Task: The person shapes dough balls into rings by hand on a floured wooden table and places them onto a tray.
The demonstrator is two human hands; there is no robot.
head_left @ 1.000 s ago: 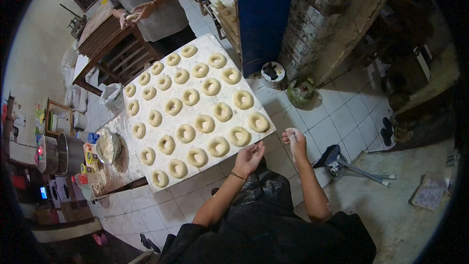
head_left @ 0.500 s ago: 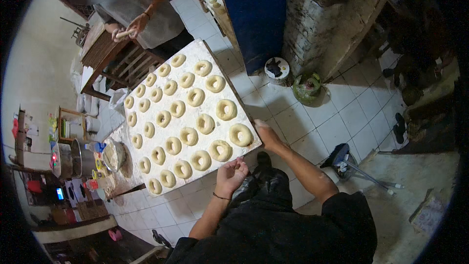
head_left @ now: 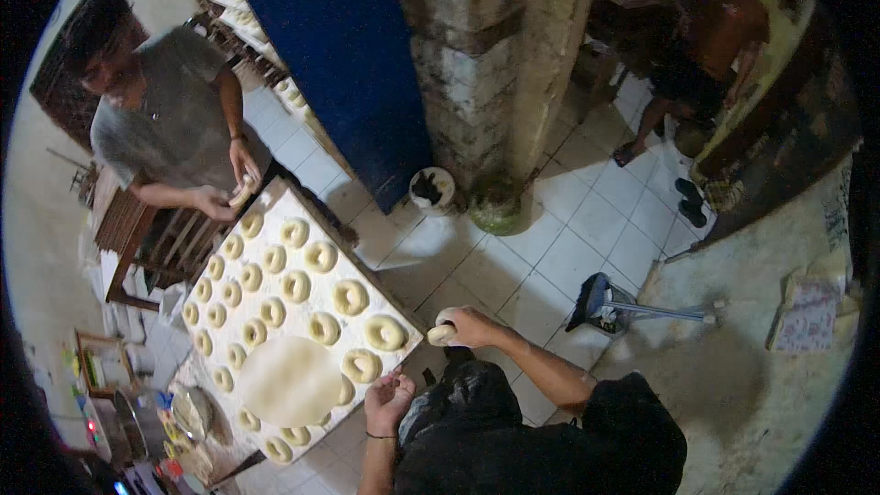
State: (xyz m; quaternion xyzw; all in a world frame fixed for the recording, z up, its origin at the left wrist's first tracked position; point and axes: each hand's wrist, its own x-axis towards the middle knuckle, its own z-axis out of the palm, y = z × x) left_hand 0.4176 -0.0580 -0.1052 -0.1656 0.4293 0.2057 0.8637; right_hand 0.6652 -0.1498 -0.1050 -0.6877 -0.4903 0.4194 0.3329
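My right hand (head_left: 466,328) is closed around a pale dough ring (head_left: 442,335), held just off the right corner of a floured board (head_left: 302,307). Rows of similar dough rings (head_left: 385,333) lie on that board. My left hand (head_left: 390,398) is beside the board's near edge, palm up, its fingers loosely curled but apart and nothing visible in them. A blurred oval patch hides several rings on the near part of the board. Across the board, a co-worker's hands (head_left: 231,194) hold a piece of dough by its far corner.
A metal bowl (head_left: 192,414) stands left of the board. On the tiled floor are a white bucket (head_left: 431,191), a green gas cylinder (head_left: 495,206) and a broom with a dustpan (head_left: 610,304). A blue panel (head_left: 335,64) rises behind. Another person (head_left: 706,46) is at the far right.
The view has swung right, so the board appears lower and farther left. My right hand has come away from the board's edge and a dough ring now shows in it.
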